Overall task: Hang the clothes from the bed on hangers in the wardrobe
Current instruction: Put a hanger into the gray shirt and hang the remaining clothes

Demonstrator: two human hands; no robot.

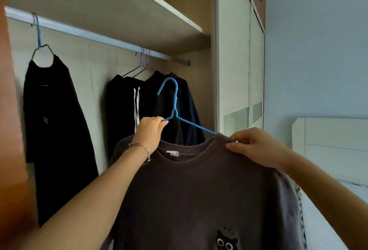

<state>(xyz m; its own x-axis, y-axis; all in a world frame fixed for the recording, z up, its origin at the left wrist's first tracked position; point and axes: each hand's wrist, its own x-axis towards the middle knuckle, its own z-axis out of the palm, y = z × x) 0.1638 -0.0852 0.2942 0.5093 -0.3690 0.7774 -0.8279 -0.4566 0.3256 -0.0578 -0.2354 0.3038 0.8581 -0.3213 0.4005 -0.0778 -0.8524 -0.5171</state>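
Observation:
A dark grey T-shirt with a small cat print low on its front hangs in front of me on a blue hanger. My left hand grips the hanger's left arm just below the neck. My right hand pinches the shirt's right shoulder, where the hanger's right arm runs into the collar. The hook points up, below and apart from the wardrobe rail.
On the rail a black garment hangs at the left and two dark garments at the right. A shelf sits above the rail. The wardrobe's side panel and doors stand right; a bed lies at lower right.

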